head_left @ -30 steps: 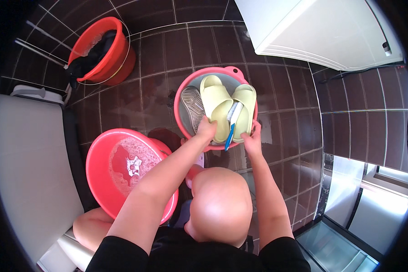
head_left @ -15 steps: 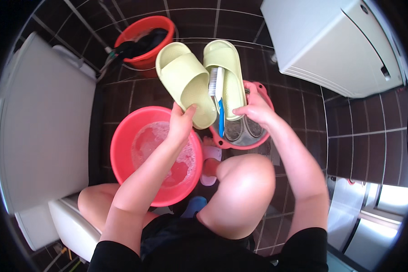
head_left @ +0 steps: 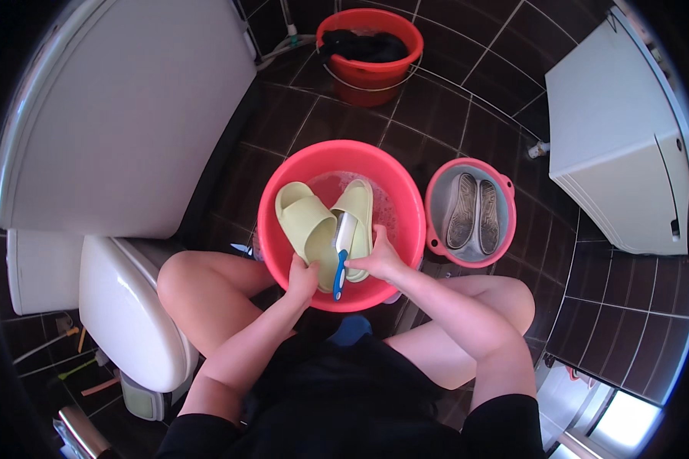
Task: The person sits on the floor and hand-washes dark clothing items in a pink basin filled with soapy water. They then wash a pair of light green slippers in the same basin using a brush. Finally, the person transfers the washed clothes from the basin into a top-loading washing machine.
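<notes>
My left hand (head_left: 302,281) is closed on the heel of one pale green slipper (head_left: 308,223). The heel end of its mate (head_left: 355,200) is gripped by my right hand (head_left: 378,256), thumb on top. A scrubbing brush (head_left: 340,277) with a white head and blue handle lies on the right slipper's inner side, handle toward me. Both slippers are over the large red-pink basin (head_left: 410,218), toes pointing away. Foamy water shows past them in the basin. Whether the slippers touch the water, I cannot tell.
A smaller pink basin (head_left: 509,218) at the right holds a pair of dark-soled shoes (head_left: 461,213). Behind stands a red bucket (head_left: 367,88) with black cloth. A toilet (head_left: 130,321) is at my left, a white appliance (head_left: 616,145) at the right. The floor is dark tile.
Both hands have brought the slippers and brush back toward me, from beside the smaller basin to over the large basin. The view has shifted, and my right knee has swung outward.
</notes>
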